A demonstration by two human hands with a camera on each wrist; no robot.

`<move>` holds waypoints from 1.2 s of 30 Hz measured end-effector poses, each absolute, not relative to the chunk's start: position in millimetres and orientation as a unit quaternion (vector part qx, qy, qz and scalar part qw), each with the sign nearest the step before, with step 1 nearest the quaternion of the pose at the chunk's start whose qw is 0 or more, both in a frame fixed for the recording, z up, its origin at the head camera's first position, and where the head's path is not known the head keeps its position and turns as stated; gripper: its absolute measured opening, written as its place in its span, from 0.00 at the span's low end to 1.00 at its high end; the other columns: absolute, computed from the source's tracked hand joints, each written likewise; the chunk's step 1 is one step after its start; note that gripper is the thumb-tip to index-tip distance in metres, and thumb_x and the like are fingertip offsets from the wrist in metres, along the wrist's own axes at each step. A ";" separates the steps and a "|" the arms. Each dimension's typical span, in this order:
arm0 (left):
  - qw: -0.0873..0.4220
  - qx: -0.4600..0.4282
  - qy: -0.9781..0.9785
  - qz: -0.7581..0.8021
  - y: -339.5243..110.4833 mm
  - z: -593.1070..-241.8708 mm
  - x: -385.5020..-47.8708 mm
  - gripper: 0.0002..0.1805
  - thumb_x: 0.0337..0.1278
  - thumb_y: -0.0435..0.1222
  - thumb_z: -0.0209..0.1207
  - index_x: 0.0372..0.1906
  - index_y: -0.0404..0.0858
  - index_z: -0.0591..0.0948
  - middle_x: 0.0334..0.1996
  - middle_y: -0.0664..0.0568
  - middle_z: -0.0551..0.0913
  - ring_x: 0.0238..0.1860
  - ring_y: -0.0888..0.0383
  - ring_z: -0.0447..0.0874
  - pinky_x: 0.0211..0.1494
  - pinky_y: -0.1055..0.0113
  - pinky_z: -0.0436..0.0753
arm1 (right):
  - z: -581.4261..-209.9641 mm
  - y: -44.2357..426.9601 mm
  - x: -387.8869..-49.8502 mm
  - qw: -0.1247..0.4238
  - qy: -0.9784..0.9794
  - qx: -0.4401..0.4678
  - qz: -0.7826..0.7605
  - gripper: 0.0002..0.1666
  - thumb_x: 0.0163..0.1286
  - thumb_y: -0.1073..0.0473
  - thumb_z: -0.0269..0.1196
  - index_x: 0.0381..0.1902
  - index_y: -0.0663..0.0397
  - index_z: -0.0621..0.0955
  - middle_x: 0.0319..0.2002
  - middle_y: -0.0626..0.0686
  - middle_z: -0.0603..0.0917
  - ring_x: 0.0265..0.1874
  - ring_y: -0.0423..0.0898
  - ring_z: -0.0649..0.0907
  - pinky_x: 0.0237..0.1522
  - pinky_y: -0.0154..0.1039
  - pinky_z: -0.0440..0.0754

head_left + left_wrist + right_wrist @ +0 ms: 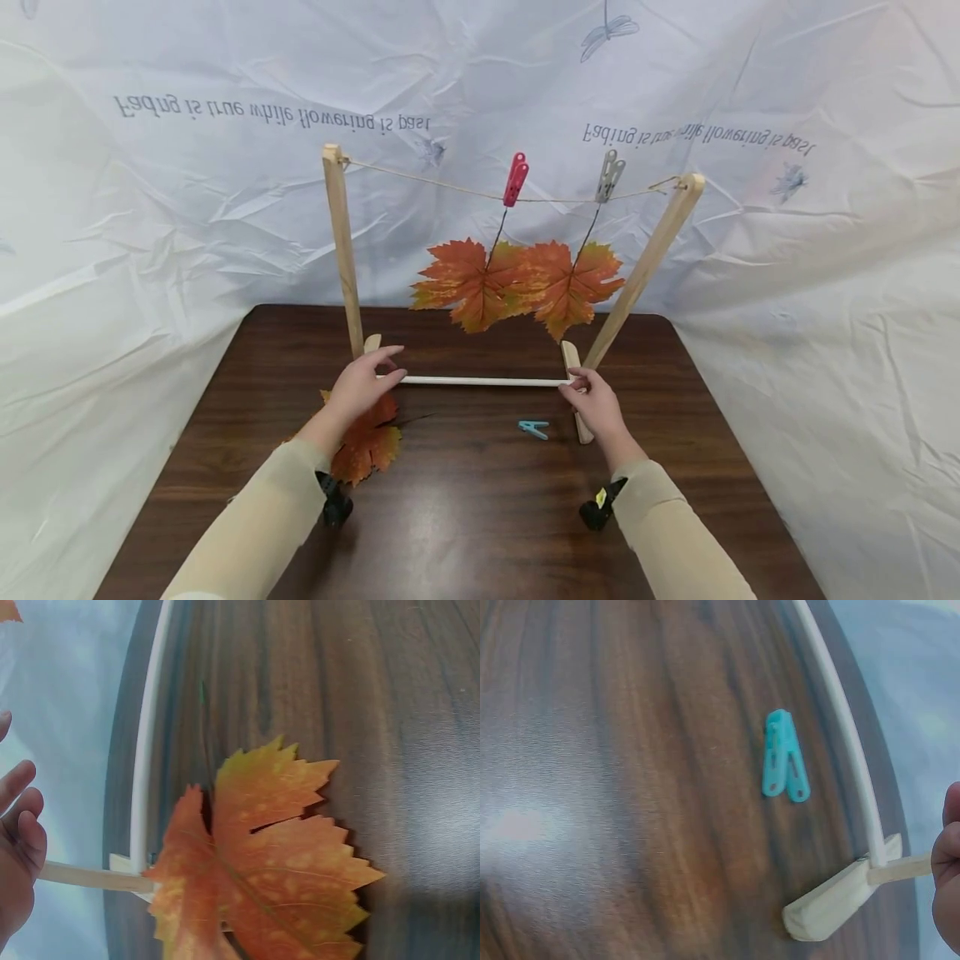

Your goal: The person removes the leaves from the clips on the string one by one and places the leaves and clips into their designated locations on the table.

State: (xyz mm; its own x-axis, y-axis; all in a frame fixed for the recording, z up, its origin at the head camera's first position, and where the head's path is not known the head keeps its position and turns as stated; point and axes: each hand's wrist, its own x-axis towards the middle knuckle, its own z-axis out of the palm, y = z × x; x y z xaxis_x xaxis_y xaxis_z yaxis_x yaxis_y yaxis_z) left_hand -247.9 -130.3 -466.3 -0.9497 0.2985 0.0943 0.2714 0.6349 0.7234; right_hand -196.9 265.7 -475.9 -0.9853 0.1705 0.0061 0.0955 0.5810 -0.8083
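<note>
In the head view a wooden frame has a left post [343, 250], a right post [641, 271] and a white rod [480, 381] low between them. My left hand [363, 387] hovers by the foot of the left post, thumb and index finger parted; in the left wrist view its fingers [27, 796] are loosely curled. My right hand [600, 408] is at the foot of the right post [904, 870], fingers bent; whether they grip it is unclear. A red clip [515, 179] and a grey clip [609, 175] on the string hold two orange leaves [476, 283] by their stems.
A loose orange leaf [367, 446] lies on the brown table [465, 517] under my left forearm. Left of my right hand lies a blue clip [533, 428]. A wooden foot [829, 904] sticks out toward me, and white cloth [247, 208] hangs behind.
</note>
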 end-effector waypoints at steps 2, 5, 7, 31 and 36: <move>0.013 0.161 0.906 0.392 -128.0 -460.8 -250.5 0.27 0.63 0.48 0.56 0.66 0.48 0.70 0.45 0.50 0.80 0.47 0.47 0.78 0.44 0.51 0.74 | -470.4 266.5 -199.3 0.041 -0.887 -0.071 0.455 0.26 0.66 0.54 0.61 0.59 0.59 0.73 0.38 0.56 0.77 0.30 0.61 0.81 0.30 0.37 0.76; 0.007 0.167 0.905 0.391 -125.2 -453.5 -254.4 0.27 0.63 0.47 0.57 0.66 0.47 0.70 0.46 0.48 0.80 0.48 0.46 0.77 0.46 0.49 0.74 | -462.5 267.2 -202.7 0.038 -0.886 -0.063 0.458 0.26 0.66 0.53 0.61 0.59 0.59 0.72 0.38 0.56 0.77 0.28 0.55 0.80 0.30 0.38 0.77; 0.007 0.166 0.905 0.392 -123.9 -449.9 -256.8 0.27 0.62 0.47 0.57 0.66 0.48 0.70 0.46 0.47 0.79 0.49 0.45 0.76 0.49 0.48 0.73 | -458.5 267.5 -205.4 0.036 -0.886 -0.055 0.458 0.27 0.67 0.52 0.61 0.60 0.58 0.72 0.39 0.55 0.77 0.27 0.50 0.80 0.31 0.38 0.77; 0.003 0.161 0.879 0.450 -114.9 -414.6 -268.3 0.36 0.57 0.55 0.58 0.69 0.50 0.65 0.46 0.51 0.79 0.38 0.51 0.76 0.39 0.56 0.73 | -414.6 274.3 -210.7 0.081 -0.894 -0.014 0.440 0.24 0.67 0.53 0.61 0.58 0.54 0.73 0.41 0.55 0.77 0.30 0.51 0.79 0.25 0.38 0.77; -0.004 0.160 0.877 0.452 -114.8 -406.9 -269.7 0.37 0.56 0.56 0.58 0.69 0.50 0.65 0.47 0.51 0.78 0.28 0.52 0.72 0.31 0.58 0.72 | -410.2 282.4 -208.7 0.093 -0.890 -0.013 0.446 0.26 0.67 0.50 0.61 0.59 0.54 0.73 0.41 0.54 0.77 0.30 0.50 0.79 0.25 0.37 0.76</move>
